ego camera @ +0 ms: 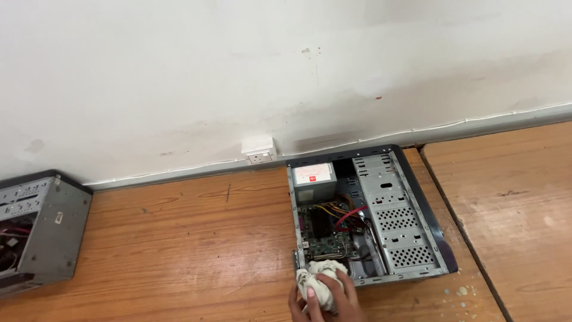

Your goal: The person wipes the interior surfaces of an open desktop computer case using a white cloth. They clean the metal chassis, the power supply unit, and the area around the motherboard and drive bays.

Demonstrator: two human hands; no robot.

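One hand (which one, I cannot tell) grips a white cloth. It presses at the near edge of the open computer case.

Even, soft daylight — sharp, faint wall shadows

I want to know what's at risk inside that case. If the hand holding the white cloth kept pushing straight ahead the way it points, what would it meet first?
Probably the green circuit board, just beyond the white cloth the hand grips at the open computer case edge; depth is unclear. I can't tell which hand it is.
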